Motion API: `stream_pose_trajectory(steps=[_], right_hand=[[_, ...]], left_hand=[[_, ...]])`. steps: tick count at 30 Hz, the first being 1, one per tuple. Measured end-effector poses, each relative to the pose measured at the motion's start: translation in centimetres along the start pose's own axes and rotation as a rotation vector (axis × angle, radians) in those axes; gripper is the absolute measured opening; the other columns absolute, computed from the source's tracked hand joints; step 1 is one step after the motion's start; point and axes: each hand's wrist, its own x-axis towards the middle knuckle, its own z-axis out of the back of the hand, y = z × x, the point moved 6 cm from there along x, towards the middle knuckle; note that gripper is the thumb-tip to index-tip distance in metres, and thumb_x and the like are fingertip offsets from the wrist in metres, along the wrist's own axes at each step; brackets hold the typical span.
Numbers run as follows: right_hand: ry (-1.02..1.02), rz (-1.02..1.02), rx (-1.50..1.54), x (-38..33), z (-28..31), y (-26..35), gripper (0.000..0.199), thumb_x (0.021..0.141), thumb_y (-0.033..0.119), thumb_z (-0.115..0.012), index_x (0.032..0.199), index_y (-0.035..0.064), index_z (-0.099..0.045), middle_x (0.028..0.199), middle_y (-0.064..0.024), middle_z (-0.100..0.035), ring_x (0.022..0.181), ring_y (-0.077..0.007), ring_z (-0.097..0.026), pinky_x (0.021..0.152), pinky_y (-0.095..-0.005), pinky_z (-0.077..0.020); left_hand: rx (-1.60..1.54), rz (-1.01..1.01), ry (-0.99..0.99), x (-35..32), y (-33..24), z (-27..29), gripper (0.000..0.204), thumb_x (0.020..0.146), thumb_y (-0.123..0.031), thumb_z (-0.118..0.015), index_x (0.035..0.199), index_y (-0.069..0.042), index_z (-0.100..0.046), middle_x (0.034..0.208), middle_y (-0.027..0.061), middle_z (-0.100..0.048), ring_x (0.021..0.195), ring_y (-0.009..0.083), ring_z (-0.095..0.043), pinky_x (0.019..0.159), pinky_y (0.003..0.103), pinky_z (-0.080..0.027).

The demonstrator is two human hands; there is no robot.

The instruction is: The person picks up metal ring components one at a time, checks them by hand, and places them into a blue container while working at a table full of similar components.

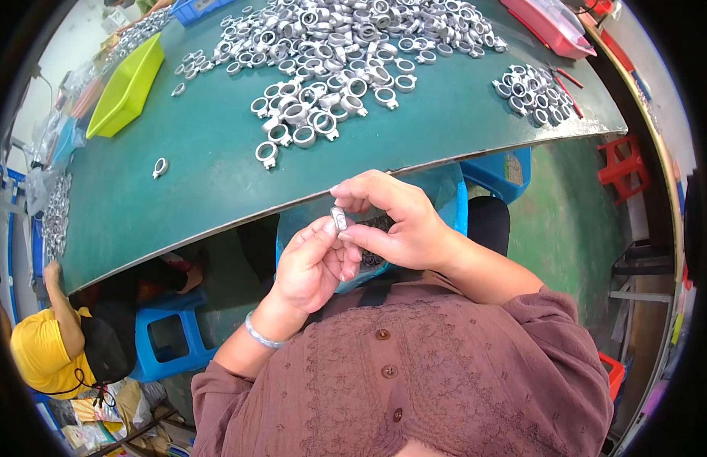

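Between my two hands, just off the table's near edge, is a small grey metal ring part (pixel 339 218), seen edge-on. My left hand (pixel 309 263) pinches it from below with thumb and fingers. My right hand (pixel 399 217) closes on its right side, thumb low and fingertips above. Beneath them stands a blue tub with a liner (pixel 462 207), with dark parts inside, partly hidden by my hands. On the green table (pixel 209 175) beyond lies a big heap of similar grey rings (pixel 323 76), each with a small lug.
A smaller ring pile (pixel 532 95) lies right, beside red-handled pliers (pixel 571 78). One loose ring (pixel 161 167) is at left, near a yellow-green tray (pixel 126 87). A red bin (pixel 548 27) stands far right. A person in yellow (pixel 49 350) sits left, near a blue stool (pixel 171 335).
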Motion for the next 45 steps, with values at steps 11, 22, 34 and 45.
stream_pose_trajectory(steps=[11,22,34,45], right_hand=[[-0.026,0.046,-0.121,0.0,0.6,0.6,0.018,0.068,0.001,-0.065,0.083,0.0011,-0.057,0.081,-0.0105,-0.057,0.07,-0.0217,-0.056,0.062,-0.028,-0.0456],[-0.019,-0.382,0.337,-1.7,0.6,-2.5,0.009,0.08,-0.003,-0.055,0.089,-0.0019,-0.057,0.083,-0.0037,-0.056,0.077,-0.0077,-0.053,0.068,-0.0207,-0.0445],[-0.056,-0.152,0.25,-1.2,1.4,-1.6,0.014,0.073,-0.004,-0.06,0.086,0.0008,-0.058,0.084,-0.0071,-0.058,0.077,-0.0148,-0.057,0.069,-0.025,-0.0456],[-0.037,0.113,-0.551,5.6,2.3,-1.4,0.018,0.071,0.006,-0.061,0.089,0.0056,-0.059,0.077,-0.0085,-0.052,0.069,-0.0246,-0.054,0.06,-0.0303,-0.0432]], left_hand=[[0.162,-0.135,-0.1,0.3,-0.6,0.4,0.025,0.091,-0.025,-0.041,0.092,-0.003,-0.053,0.071,0.0049,-0.056,0.056,0.0121,-0.051,0.052,0.022,-0.042],[0.227,-0.254,-0.095,-0.1,-1.5,-0.6,0.03,0.091,-0.018,-0.043,0.113,0.001,-0.048,0.088,0.0102,-0.06,0.074,0.0155,-0.059,0.064,0.025,-0.048],[0.363,-0.39,-0.063,-0.7,-2.0,-1.4,0.035,0.089,-0.011,-0.044,0.121,0.003,-0.042,0.103,0.0129,-0.057,0.088,0.0193,-0.058,0.08,0.032,-0.048],[0.161,-0.097,-0.167,-0.4,-1.5,-0.3,0.017,0.086,-0.018,-0.052,0.087,-0.003,-0.056,0.078,0.0039,-0.057,0.061,0.0083,-0.048,0.05,0.019,-0.037]])
